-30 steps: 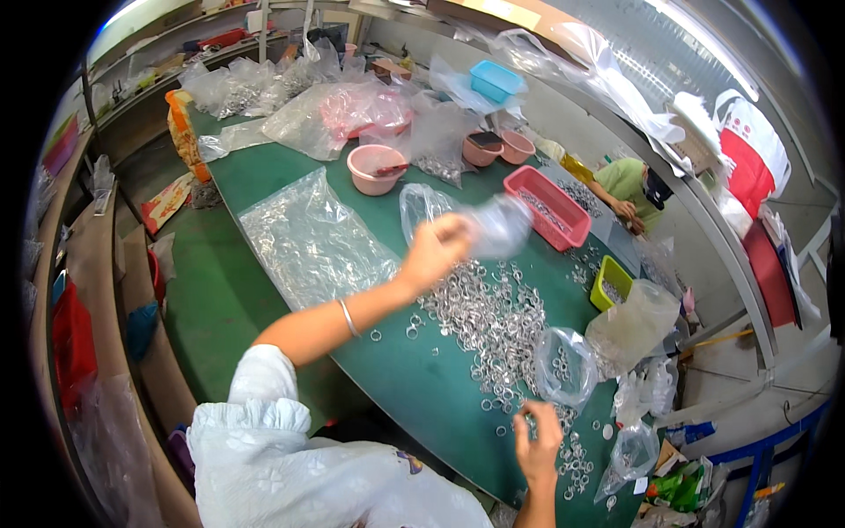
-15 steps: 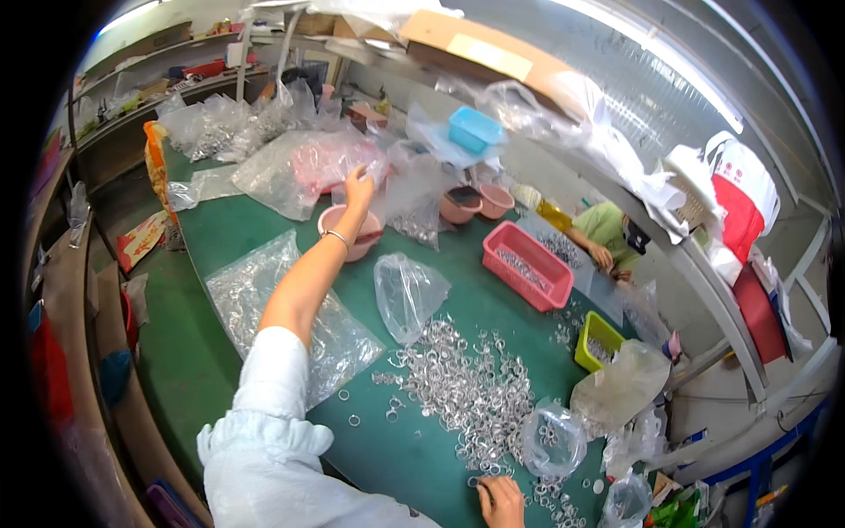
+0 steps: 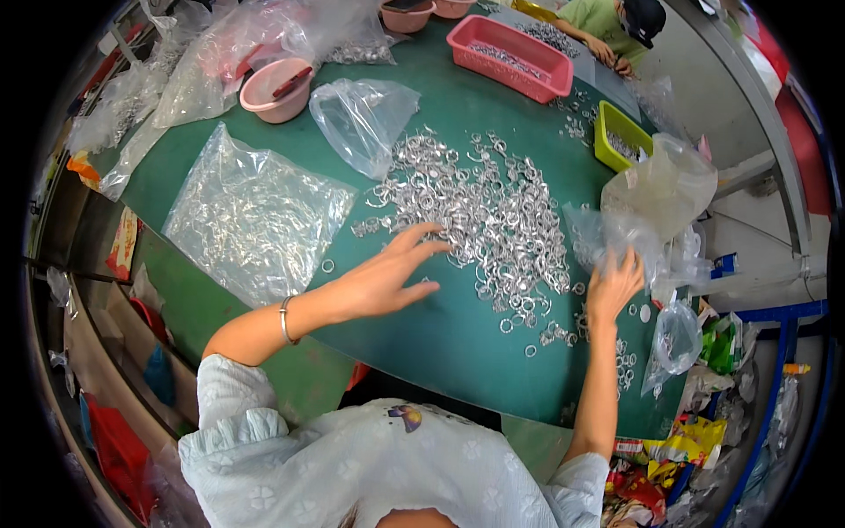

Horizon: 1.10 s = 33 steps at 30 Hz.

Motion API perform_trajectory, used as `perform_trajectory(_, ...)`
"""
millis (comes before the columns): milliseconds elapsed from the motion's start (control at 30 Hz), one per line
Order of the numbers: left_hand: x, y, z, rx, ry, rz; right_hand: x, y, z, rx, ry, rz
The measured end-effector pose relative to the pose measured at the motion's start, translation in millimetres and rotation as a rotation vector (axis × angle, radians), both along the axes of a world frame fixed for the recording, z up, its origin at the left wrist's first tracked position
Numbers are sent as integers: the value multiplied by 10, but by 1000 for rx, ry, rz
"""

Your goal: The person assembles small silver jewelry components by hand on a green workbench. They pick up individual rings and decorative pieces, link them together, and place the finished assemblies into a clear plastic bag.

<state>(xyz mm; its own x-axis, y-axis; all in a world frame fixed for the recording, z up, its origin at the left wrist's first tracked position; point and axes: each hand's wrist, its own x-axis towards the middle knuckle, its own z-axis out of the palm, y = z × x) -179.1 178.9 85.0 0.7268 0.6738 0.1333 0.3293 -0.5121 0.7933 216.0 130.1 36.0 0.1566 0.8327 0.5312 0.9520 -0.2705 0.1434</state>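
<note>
Metal rings (image 3: 480, 220) lie in a wide silvery heap on the green counter (image 3: 440, 334), spread between the 2 hands. Left hand (image 3: 383, 277) hovers flat with fingers spread apart, its fingertips at the heap's near left edge, beside a large flat clear bag (image 3: 251, 216). Right hand (image 3: 613, 286) reaches into crumpled clear bags (image 3: 651, 211) at the heap's right edge, but its grip cannot be told.

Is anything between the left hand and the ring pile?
Nothing visible. The left hand is open over bare green table, its fingertips at the near edge of the ring pile; the clear bags lie off to the sides.
</note>
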Motion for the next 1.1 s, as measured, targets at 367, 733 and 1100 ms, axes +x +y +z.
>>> perform_trajectory(367,671,583,-644,378,266,201,16,1230,1017,407,-120,-133)
perform_trajectory(733,624,492,-763,459,344,170,-315,518,303,74,34,422)
perform_trajectory(1100,345,340,-602,535,283,37,-858,-363,-171,-290,512,526)
